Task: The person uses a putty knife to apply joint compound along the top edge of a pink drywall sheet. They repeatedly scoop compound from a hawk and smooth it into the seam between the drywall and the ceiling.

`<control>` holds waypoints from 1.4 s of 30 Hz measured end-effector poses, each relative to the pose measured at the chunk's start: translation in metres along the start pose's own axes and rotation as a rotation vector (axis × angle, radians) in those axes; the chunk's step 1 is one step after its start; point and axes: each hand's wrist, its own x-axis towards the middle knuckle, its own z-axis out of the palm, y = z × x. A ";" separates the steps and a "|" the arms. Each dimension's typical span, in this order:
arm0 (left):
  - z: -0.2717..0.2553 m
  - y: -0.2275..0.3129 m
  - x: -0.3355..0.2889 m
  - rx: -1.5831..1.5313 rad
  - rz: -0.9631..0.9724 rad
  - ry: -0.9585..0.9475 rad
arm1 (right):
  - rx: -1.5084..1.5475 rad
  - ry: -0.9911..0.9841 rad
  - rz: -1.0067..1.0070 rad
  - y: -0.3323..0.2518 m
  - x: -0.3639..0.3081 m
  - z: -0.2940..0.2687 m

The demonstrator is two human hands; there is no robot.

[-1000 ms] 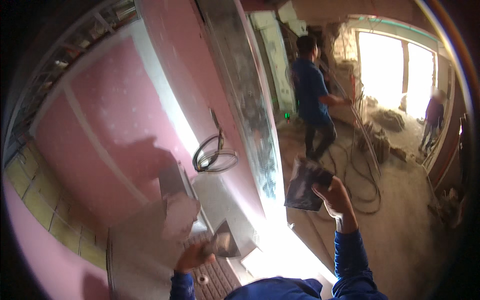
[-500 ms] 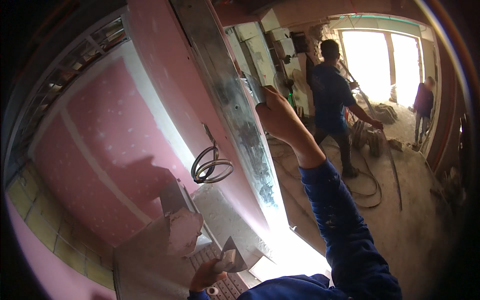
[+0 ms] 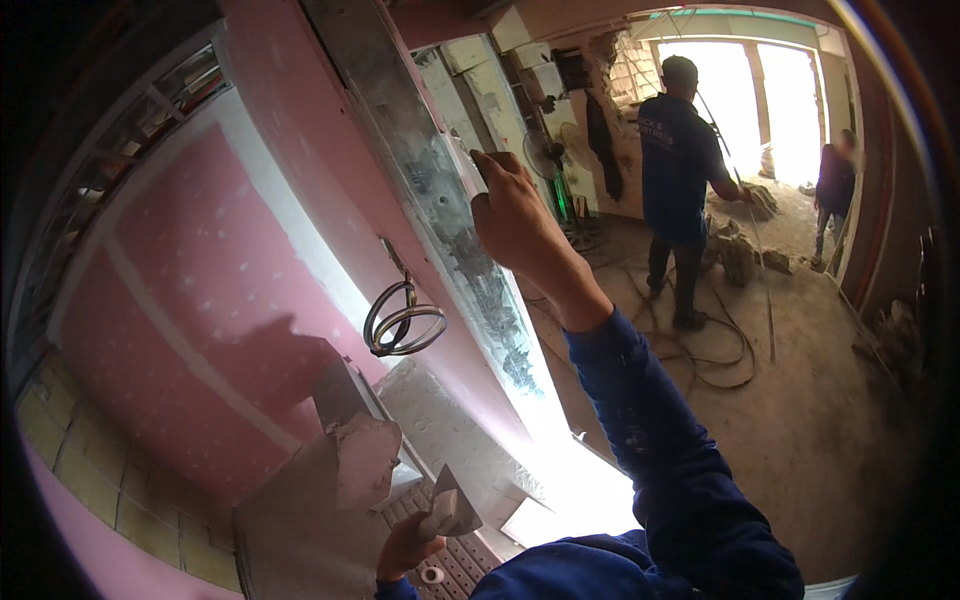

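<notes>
My left hand, low in the picture, is closed around the handle of a putty knife with its broad metal blade up. My right hand reaches up to the far edge of a grey metal stud on the end of a pink board wall. Its fingers are closed on a small dark sliver at that edge, mostly hidden, so I cannot make out what it is. Between my hands, a loop of cable hangs from the pink wall.
A ragged pinkish slab leans beside a perforated platform holding a white roll. At right, a co-worker stands holding a long rod, near hoses and rubble. Another person stands by the bright opening.
My right hand has shifted up and left along the stud edge, its wrist turned. The view has shifted slightly. The co-worker has turned and now stands more upright. My left hand still holds the putty knife.
</notes>
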 end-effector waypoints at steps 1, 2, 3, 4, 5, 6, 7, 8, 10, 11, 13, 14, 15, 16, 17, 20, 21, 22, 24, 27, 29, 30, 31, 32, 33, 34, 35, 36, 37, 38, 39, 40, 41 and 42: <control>-0.002 0.003 0.001 -0.028 0.026 -0.014 | -0.001 0.009 0.028 0.000 0.004 0.001; -0.004 0.007 0.001 -0.042 -0.040 -0.034 | -0.011 -0.008 0.059 -0.001 0.009 0.006; -0.005 0.009 -0.001 -0.035 -0.083 -0.046 | 0.005 -0.018 0.040 -0.003 0.011 0.012; -0.005 0.011 -0.002 -0.029 -0.126 -0.058 | 0.022 -0.038 0.038 -0.004 0.012 0.018; -0.004 0.011 -0.005 -0.037 -0.097 -0.019 | 0.037 -0.058 0.039 -0.004 0.013 0.024; -0.002 0.009 -0.008 -0.048 -0.066 0.017 | 0.032 -0.033 -0.014 -0.002 0.007 0.029; 0.001 0.006 -0.010 -0.019 -0.039 0.038 | 0.047 -0.038 -0.100 0.000 0.002 0.032; 0.003 0.001 -0.013 -0.033 -0.119 0.005 | 0.054 -0.042 -0.178 0.003 -0.005 0.035; 0.005 -0.012 -0.013 0.034 -0.166 -0.088 | 0.083 -0.065 -0.209 0.012 -0.016 0.034; 0.008 -0.016 -0.014 0.155 -0.103 -0.142 | 0.118 -0.096 -0.101 0.019 -0.021 0.031; 0.012 -0.024 -0.009 0.175 0.071 -0.184 | 0.285 0.058 -0.121 0.028 -0.031 0.024; 0.008 -0.027 -0.013 0.083 0.071 -0.210 | 0.285 0.052 -0.056 0.030 -0.034 0.018; 0.008 -0.029 -0.012 0.102 0.083 -0.233 | 0.307 0.063 -0.079 0.033 -0.037 0.014; 0.007 -0.031 -0.018 0.124 0.088 -0.240 | 0.317 0.033 -0.036 0.034 -0.042 0.008; 0.007 -0.034 -0.020 0.146 0.083 -0.242 | 0.301 0.031 0.010 0.036 -0.043 0.003; 0.011 -0.048 -0.022 0.154 -0.001 -0.300 | 0.309 0.092 0.017 0.041 -0.049 -0.006; 0.016 -0.052 -0.018 0.256 0.138 -0.287 | 0.239 0.091 0.032 0.044 -0.050 -0.008; 0.022 -0.056 -0.011 0.361 0.266 -0.266 | 0.174 0.066 0.048 0.047 -0.051 -0.009; 0.028 -0.054 -0.004 0.285 0.260 -0.137 | 0.180 -0.040 0.150 0.049 -0.051 -0.008; 0.021 -0.026 -0.005 0.030 0.013 -0.032 | 0.108 0.019 0.070 0.045 -0.053 -0.002; 0.008 -0.003 0.000 -0.086 -0.160 -0.101 | 0.125 0.066 -0.005 0.042 -0.051 0.003; 0.003 0.010 0.000 -0.157 -0.147 -0.114 | 0.151 0.102 -0.049 0.040 -0.049 0.004; -0.001 0.019 -0.001 -0.148 -0.203 -0.127 | 0.151 0.103 -0.018 0.039 -0.047 0.005; -0.004 0.025 0.001 -0.150 -0.192 -0.120 | 0.140 0.095 -0.028 0.037 -0.045 0.006; -0.006 0.028 0.002 -0.149 -0.167 -0.119 | 0.128 0.070 -0.016 0.036 -0.042 0.006; -0.007 0.028 0.001 -0.147 -0.190 -0.119 | 0.120 0.075 -0.021 0.034 -0.039 0.007; -0.007 0.026 0.000 -0.144 -0.200 -0.122 | 0.110 0.090 -0.057 0.031 -0.037 0.010; -0.005 0.022 -0.002 -0.125 -0.202 -0.123 | 0.074 0.071 -0.013 0.028 -0.033 0.013; -0.004 0.018 -0.005 -0.146 -0.217 -0.116 | 0.037 0.060 0.001 0.025 -0.031 0.018; -0.002 0.013 -0.009 -0.150 -0.225 -0.106 | -0.003 0.072 -0.002 0.022 -0.028 0.024; 0.000 0.010 -0.012 -0.162 -0.234 -0.103 | -0.048 0.078 0.006 0.017 -0.027 0.033; 0.001 0.007 -0.015 -0.168 -0.246 -0.099 | -0.096 0.107 -0.001 0.011 -0.026 0.044; 0.002 0.006 -0.018 -0.183 -0.260 -0.102 | -0.144 0.135 -0.006 0.006 -0.027 0.054; 0.002 0.006 -0.020 -0.208 -0.281 -0.110 | -0.313 0.205 -0.046 0.000 -0.029 0.064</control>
